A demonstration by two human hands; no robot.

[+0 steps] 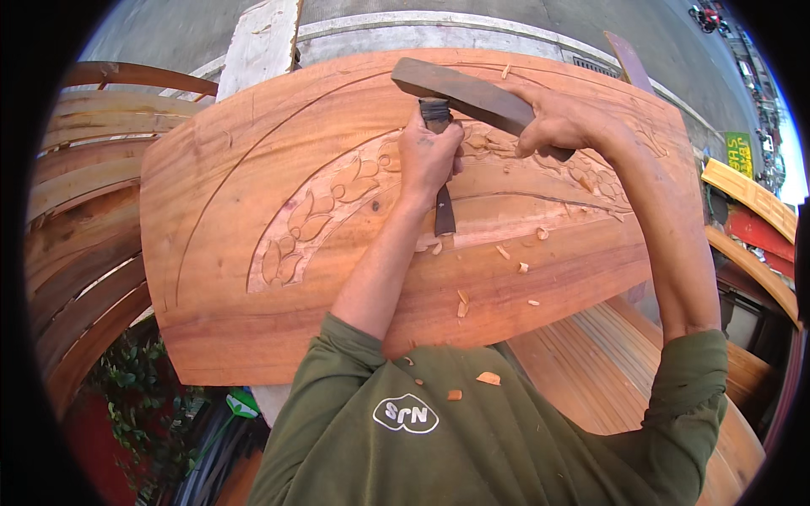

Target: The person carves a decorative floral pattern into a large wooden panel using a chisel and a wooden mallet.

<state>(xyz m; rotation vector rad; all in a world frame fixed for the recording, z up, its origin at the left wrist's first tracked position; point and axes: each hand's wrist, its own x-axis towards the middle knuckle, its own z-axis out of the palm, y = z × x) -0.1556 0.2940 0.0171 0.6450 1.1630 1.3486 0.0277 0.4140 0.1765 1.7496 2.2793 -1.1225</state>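
Plainly, the chisel (445, 212) passes through the curled left fingers (456, 153); right fingers (533, 135) clasp a wooden bar (462, 89) near one end.

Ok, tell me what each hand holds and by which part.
The left hand grips a chisel-like tool around its handle, leaving the dark top and blade exposed. The right hand holds a wooden block near its right end.

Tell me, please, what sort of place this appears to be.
Probably an outdoor woodcarving spot beside a paved road: the wooden panel bears carved leaves, wood chips lie on it, and the left hand grips a chisel.
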